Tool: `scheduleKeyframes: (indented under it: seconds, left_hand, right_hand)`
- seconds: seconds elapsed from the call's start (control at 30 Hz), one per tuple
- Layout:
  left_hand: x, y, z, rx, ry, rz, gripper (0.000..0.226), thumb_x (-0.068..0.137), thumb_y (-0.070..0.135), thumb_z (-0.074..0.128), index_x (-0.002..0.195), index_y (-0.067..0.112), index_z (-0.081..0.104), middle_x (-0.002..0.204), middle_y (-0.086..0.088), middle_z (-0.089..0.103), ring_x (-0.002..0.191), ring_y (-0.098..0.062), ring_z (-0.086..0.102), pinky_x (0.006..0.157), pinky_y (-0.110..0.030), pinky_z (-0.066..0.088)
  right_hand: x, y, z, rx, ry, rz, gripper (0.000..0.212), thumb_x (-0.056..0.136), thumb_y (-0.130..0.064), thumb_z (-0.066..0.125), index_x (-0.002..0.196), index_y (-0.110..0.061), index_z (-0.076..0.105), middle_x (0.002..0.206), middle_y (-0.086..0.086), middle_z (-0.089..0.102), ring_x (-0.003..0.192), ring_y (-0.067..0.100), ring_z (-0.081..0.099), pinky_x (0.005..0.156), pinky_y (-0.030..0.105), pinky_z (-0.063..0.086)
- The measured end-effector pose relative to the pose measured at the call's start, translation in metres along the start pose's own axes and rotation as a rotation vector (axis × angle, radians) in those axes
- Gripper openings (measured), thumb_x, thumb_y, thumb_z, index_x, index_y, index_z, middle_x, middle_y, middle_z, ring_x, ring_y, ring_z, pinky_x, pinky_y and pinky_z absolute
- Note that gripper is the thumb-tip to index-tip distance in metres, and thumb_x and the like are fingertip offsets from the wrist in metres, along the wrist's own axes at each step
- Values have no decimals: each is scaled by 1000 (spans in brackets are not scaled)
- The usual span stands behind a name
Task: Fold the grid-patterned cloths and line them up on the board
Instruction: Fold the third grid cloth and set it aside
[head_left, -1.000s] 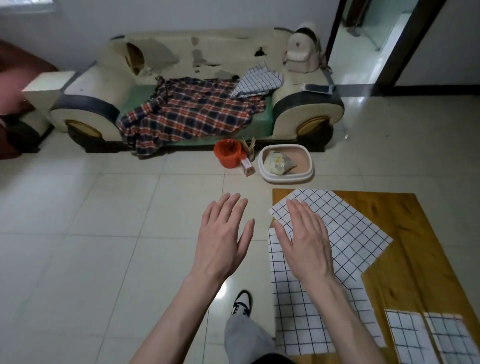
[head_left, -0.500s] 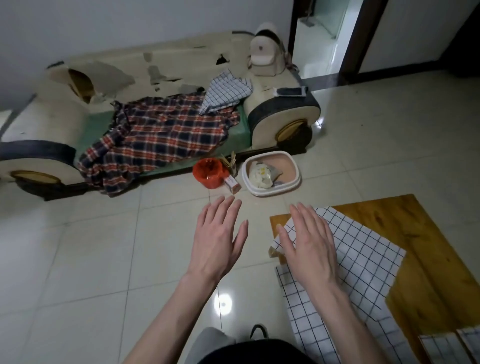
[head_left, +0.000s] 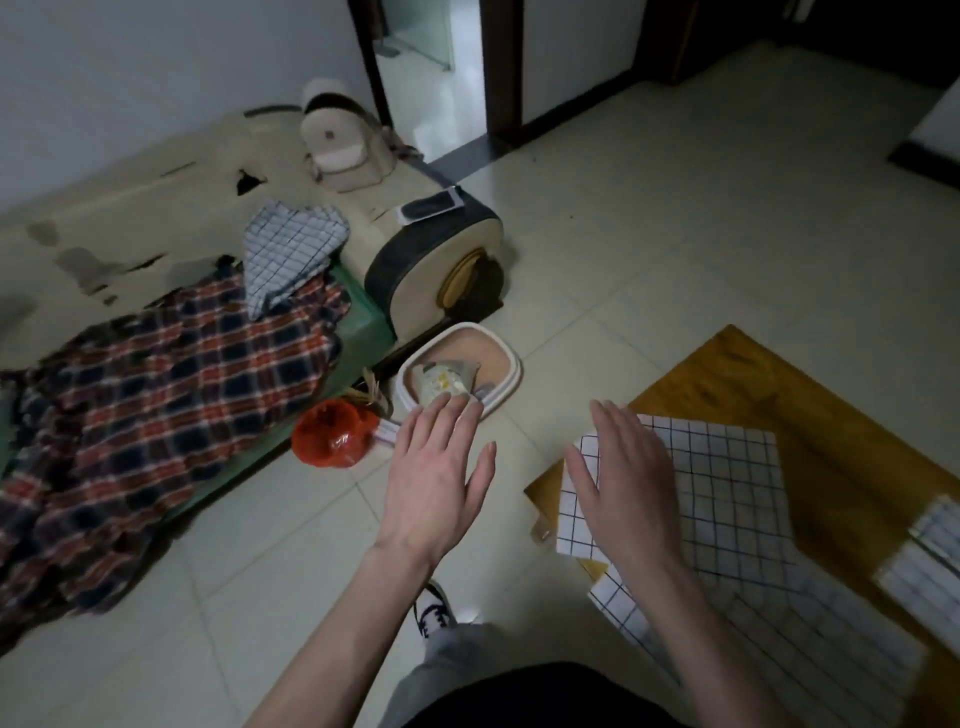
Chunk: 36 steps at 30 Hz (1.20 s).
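Hands: left hand (head_left: 436, 478) flat, right hand (head_left: 626, 483) flat | unfolded grid cloths (head_left: 727, 488): two | board (head_left: 852, 441): one

A red bag (head_left: 330, 435) is seen on the pale tiled floor (head_left: 649, 260), just left of the left hand. A white tub (head_left: 506, 358) with paper in it is found right past the fingertips. Further left, a plaid blanket (head_left: 156, 405) is spread over a car-shaped sofa (head_left: 441, 270). A small checked cloth (head_left: 291, 249) and a cream backpack (head_left: 337, 150) are set on it.
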<state>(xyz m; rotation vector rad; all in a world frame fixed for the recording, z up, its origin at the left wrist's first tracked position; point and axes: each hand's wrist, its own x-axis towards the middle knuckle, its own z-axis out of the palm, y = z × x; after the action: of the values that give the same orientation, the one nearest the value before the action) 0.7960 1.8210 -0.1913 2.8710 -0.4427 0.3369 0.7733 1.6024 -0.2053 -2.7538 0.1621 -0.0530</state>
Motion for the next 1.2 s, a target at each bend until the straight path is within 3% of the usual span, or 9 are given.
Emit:
scheduleKeyframes:
  seconds: [0.27, 0.47, 0.63, 0.83, 0.97, 1.2]
  left_hand:
    - [77, -61, 11, -187, -20, 328, 46, 108, 37, 49, 145, 10, 59, 148, -9, 59, 144, -28, 48, 121, -51, 35]
    - [130, -70, 38, -309, -61, 489, 44, 108, 35, 52, 144, 11, 59, 150, -6, 58, 146, -26, 46, 122, -47, 33]
    - [174, -50, 63, -383, -98, 642, 43, 107, 32, 52, 142, 8, 60, 147, -8, 60, 145, -28, 48, 118, -51, 38]
    - [212, -9, 97, -449, -167, 822, 45, 107, 31, 49, 143, 6, 59, 148, -10, 59, 145, -30, 48, 118, -54, 37]
    - [228, 20, 114, -484, -180, 928, 47, 107, 34, 46, 144, 7, 59, 149, -9, 58, 146, -29, 47, 120, -53, 36]
    - [247, 69, 146, -493, -301, 1073, 55, 110, 45, 35, 143, 8, 60, 149, -9, 59, 146, -28, 47, 120, -50, 36]
  right_hand:
    - [29, -61, 31, -55, 255, 250, 63, 105, -50, 40, 150, -8, 49, 152, 15, 53, 142, 34, 49, 113, 51, 44]
    - [42, -66, 37, -47, 333, 466, 65, 107, -54, 35, 156, -12, 40, 160, 11, 45, 150, 29, 39, 121, 50, 34]
    - [48, -57, 32, -43, 431, 647, 62, 107, -46, 47, 156, -9, 39, 158, 15, 46, 146, 32, 42, 120, 50, 36]
    - [51, -25, 38, -14, 548, 824, 65, 107, -50, 38, 157, -10, 35, 161, 12, 41, 151, 29, 35, 124, 48, 31]
    - [51, -6, 45, -9, 631, 907, 64, 106, -47, 44, 157, -9, 37, 161, 12, 42, 151, 28, 35, 122, 51, 33]
    - [48, 24, 52, -32, 628, 1049, 64, 107, -50, 40, 157, -10, 38, 161, 10, 43, 152, 27, 34, 123, 50, 31]
